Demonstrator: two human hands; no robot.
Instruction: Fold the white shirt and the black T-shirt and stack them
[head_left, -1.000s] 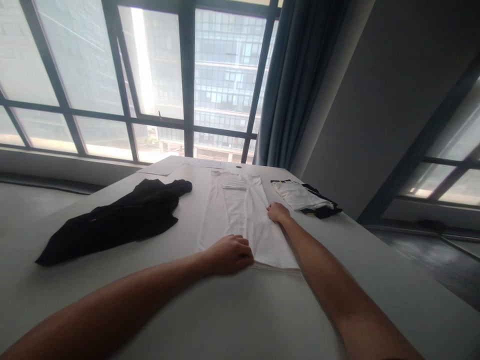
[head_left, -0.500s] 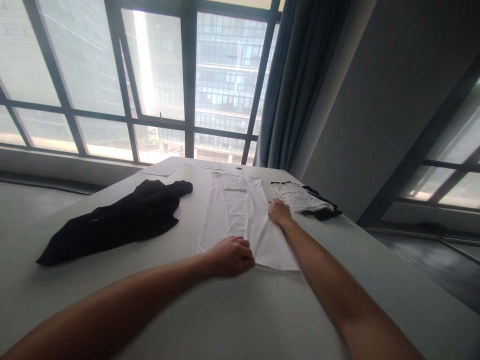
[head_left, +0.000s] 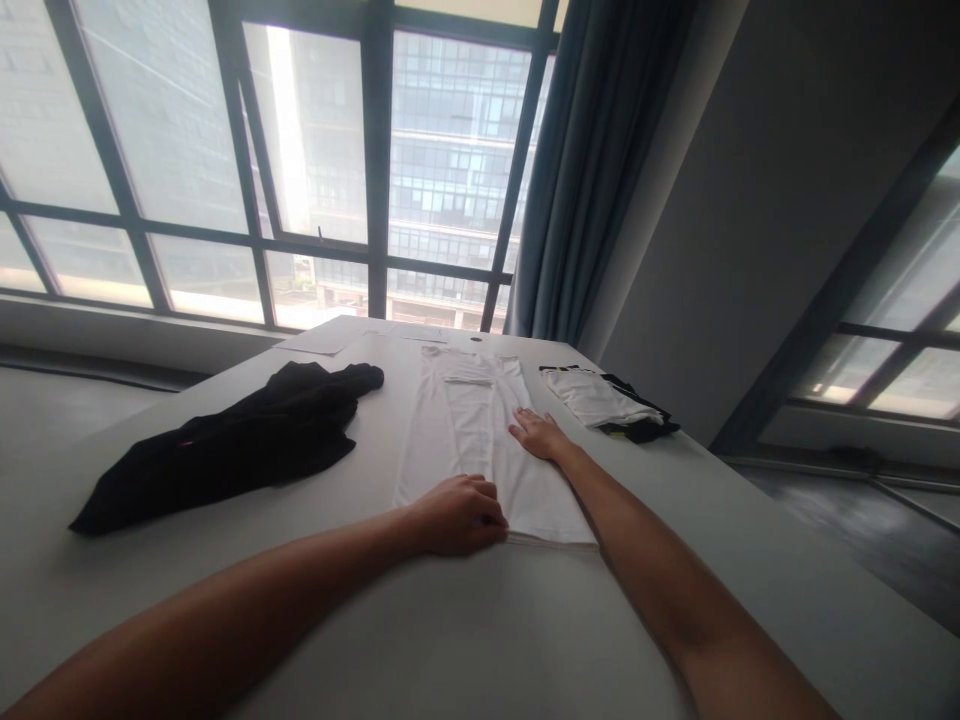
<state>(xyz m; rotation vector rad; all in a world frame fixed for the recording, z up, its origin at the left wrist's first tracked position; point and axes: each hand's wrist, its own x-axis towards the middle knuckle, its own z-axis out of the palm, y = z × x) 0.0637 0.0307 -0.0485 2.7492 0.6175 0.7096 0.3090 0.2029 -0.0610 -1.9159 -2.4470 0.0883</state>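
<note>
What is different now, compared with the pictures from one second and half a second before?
The right hand has slid from the right edge of the white garment inward, and now lies flat and open on the cloth. Nothing was picked up or let go. The left hand stays curled at the garment's near edge. The black garment, the folded pile and the table are as before.

Large grid windows (head_left: 315, 170), bright daylight; blue-grey curtain (head_left: 592, 160); plain grey wall (head_left: 750, 200); white table (head_left: 465, 620).
</note>
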